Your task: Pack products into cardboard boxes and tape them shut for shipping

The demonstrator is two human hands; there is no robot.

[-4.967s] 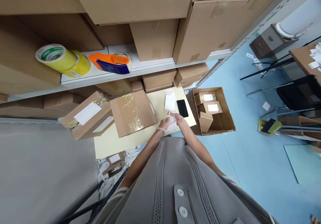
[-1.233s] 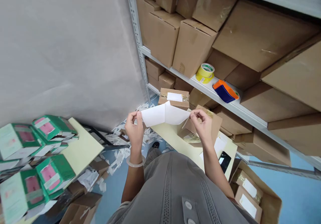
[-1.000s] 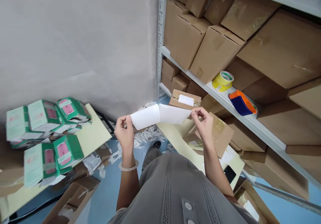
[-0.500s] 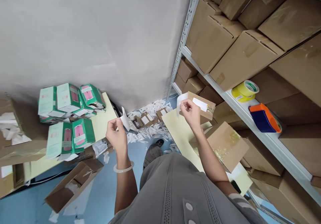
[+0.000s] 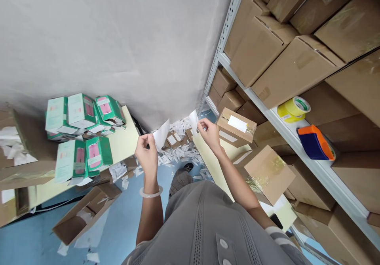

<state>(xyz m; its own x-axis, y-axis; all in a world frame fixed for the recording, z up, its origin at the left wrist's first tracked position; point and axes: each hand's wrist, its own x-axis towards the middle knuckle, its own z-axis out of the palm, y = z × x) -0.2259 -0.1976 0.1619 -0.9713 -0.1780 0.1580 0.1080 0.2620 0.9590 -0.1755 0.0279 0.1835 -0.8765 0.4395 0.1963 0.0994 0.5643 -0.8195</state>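
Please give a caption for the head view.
Left hand holds one white paper piece, right hand another, beside cardboard boxes.

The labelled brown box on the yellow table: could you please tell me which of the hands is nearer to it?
Right. The right hand hovers just beside the labelled brown box; the left hand is farther away, beyond the right hand.

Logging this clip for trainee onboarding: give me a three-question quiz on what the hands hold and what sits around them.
1. True or false: the left hand pinches one white paper piece and the right hand a second paper piece.
2. What lies beside the yellow tape roll on the metal shelf? A) tape dispenser B) scissors C) stapler
3. Fill in: the product boxes on the cream table are pink and ___.
Key: 1 true; 2 A; 3 green.
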